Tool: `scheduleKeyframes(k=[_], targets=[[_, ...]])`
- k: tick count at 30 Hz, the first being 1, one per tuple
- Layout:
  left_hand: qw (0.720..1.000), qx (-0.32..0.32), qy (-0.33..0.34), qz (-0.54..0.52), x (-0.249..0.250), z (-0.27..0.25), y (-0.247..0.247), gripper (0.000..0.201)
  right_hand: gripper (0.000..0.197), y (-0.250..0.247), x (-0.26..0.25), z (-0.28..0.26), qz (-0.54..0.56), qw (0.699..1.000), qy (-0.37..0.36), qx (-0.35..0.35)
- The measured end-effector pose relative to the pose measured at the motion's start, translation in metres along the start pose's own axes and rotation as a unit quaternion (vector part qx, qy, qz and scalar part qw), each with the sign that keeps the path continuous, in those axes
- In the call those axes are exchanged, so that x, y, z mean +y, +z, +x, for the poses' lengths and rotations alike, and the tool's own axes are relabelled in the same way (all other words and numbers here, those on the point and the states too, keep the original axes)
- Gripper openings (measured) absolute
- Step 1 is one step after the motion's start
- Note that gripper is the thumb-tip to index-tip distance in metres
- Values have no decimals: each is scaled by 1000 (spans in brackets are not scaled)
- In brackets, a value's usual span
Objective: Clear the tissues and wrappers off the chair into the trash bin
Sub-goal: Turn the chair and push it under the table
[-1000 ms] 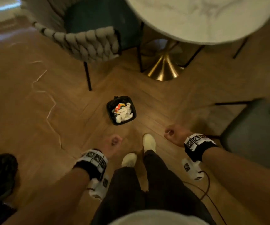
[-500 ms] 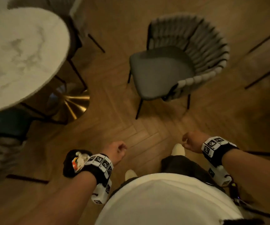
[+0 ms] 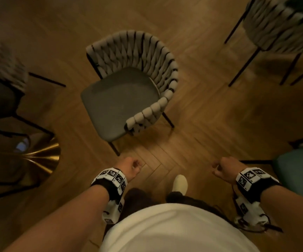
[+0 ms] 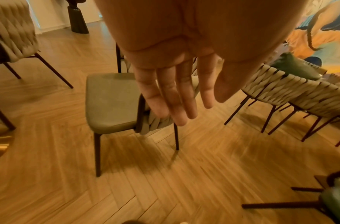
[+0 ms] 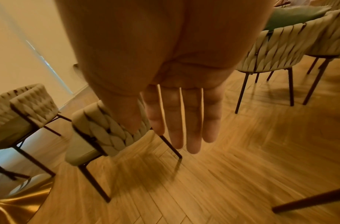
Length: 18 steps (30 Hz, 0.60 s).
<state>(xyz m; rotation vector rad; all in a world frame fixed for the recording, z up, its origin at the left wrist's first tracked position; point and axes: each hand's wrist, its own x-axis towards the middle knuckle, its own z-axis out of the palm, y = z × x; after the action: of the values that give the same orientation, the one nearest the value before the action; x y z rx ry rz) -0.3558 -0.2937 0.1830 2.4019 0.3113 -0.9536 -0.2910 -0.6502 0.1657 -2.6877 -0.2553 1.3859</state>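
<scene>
I saw the chair [image 3: 118,102] just ahead, seat bare, other chairs [image 3: 281,30] around. Both grips, left hand [image 3: 129,168] and right hand [image 3: 224,169], hung loosely curled, holding nothing.

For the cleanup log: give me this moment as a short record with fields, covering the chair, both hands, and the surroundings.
chair: grey seat with a woven rope back, standing on the wood floor just ahead of the person
seat contents: no tissues or wrappers visible on it
trash bin: not in view
left hand: holds nothing; fingers hang loose in the wrist view
right hand: holds nothing; fingers hang loose in the wrist view
surroundings: gold table base at left, other woven-back chairs around
</scene>
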Motion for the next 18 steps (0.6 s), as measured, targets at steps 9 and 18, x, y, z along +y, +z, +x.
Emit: scheduleKeyframes(k=[9,18], targets=[[998,26,20,-49,86,100,-52,14,34,-132,29,92,-65,997,-22,-18],[986,59,-65,-139,105,206,-117,11,34,-298,7,222,-177,983,-54,-20]])
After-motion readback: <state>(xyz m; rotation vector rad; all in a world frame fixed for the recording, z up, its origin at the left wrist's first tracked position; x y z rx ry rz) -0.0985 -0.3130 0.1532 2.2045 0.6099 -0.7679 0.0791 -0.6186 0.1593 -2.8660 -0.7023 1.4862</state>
